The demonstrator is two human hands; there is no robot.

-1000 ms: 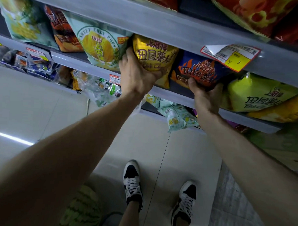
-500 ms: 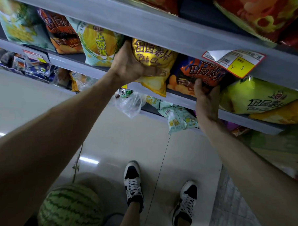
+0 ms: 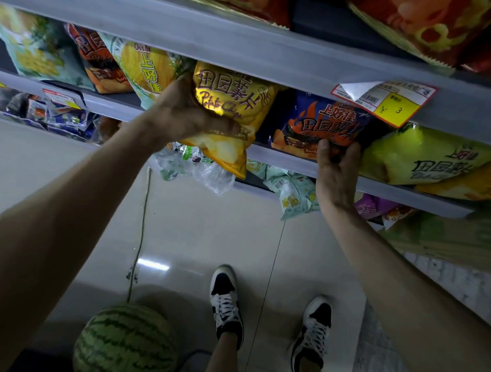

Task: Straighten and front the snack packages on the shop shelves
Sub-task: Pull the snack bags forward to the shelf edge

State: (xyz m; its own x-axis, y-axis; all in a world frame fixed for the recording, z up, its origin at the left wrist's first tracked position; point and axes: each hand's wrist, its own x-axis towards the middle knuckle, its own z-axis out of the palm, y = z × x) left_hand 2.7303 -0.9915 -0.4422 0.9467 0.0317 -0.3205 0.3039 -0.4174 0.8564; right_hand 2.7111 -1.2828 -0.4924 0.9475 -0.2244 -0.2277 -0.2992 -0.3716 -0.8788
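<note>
Yellow chip bag (image 3: 236,106) gripped by our left hand (image 3: 182,118), right hand (image 3: 336,175) pinches the blue barbecue bag (image 3: 311,124); peeling price label (image 3: 383,102) overhangs it, lime bag (image 3: 425,154) just beside.

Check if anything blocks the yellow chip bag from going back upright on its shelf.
Nothing visible does. The left hand grips the yellow chip bag, whose bottom overhangs the shelf edge; a dark gap separates it from the blue bag. Space behind it is hidden.
</note>
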